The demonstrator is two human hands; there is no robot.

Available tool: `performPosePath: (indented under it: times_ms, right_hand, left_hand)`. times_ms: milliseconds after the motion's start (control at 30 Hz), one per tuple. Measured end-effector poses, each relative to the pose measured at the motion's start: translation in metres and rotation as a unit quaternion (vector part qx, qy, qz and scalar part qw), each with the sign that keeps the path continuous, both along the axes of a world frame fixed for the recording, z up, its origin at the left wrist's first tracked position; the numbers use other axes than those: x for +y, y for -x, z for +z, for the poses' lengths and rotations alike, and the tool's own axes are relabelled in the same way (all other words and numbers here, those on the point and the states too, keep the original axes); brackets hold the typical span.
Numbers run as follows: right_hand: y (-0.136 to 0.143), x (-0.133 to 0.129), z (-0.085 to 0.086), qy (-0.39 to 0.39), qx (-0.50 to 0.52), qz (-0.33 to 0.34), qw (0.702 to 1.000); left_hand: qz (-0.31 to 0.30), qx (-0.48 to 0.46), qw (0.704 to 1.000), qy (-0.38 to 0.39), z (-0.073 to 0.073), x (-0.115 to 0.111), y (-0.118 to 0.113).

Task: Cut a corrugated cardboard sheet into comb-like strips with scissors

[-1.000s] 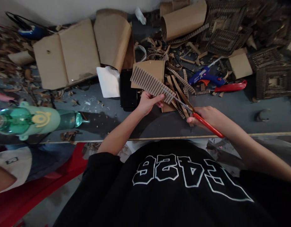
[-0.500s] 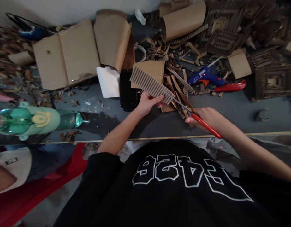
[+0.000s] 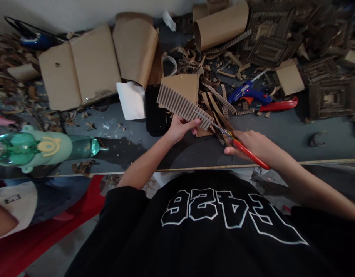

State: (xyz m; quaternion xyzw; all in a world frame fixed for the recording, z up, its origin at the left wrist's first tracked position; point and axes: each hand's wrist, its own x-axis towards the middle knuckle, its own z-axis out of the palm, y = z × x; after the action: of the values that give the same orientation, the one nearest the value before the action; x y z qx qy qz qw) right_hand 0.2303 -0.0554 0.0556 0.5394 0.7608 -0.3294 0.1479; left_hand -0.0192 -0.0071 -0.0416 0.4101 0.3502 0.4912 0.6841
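Observation:
Pinched in my left hand (image 3: 182,128) is a strip of corrugated cardboard (image 3: 177,100), its ridged face up, slanting down to the right. My right hand (image 3: 251,144) is closed around the scissors (image 3: 246,153) with red handles. Their blades lie across the right part of the strip, pointing up and left; how far apart they are is hard to tell. Under the strip is a flat piece of brown cardboard (image 3: 191,81). Narrow cut cardboard strips (image 3: 219,96) lie just beyond the blades.
A blue glue gun (image 3: 249,92) and a red-handled tool (image 3: 281,104) lie to the right. Woven-looking cardboard frames (image 3: 332,98) are stacked farther right. A green bottle (image 3: 54,146) lies at left, near a seated person's sleeve (image 3: 18,204). A black phone-like object (image 3: 156,111) sits left of my hand.
My right hand and the scissors' handles have shifted slightly, the thumb moving a little left and down. The strip stays in my left hand, and the whole view has drifted slightly.

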Motion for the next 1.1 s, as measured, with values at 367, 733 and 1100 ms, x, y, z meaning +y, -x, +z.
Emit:
performPosePath:
  times_ms: [367, 733, 1100]
  right_hand:
    - [0.001, 0.002, -0.003, -0.002, 0.005, -0.016, 1.0]
    - [-0.006, -0.001, 0.007, 0.047, 0.049, -0.016, 0.998]
    - [-0.012, -0.006, 0.009, 0.003, 0.001, 0.01, 1.0]
  left_hand:
    - [0.038, 0.0, 0.998, 0.044, 0.008, 0.004, 0.0]
    - [0.061, 0.007, 0.997, 0.042, 0.002, 0.009, 0.003]
    - [0.053, 0.012, 0.998, 0.036, 0.006, 0.006, 0.004]
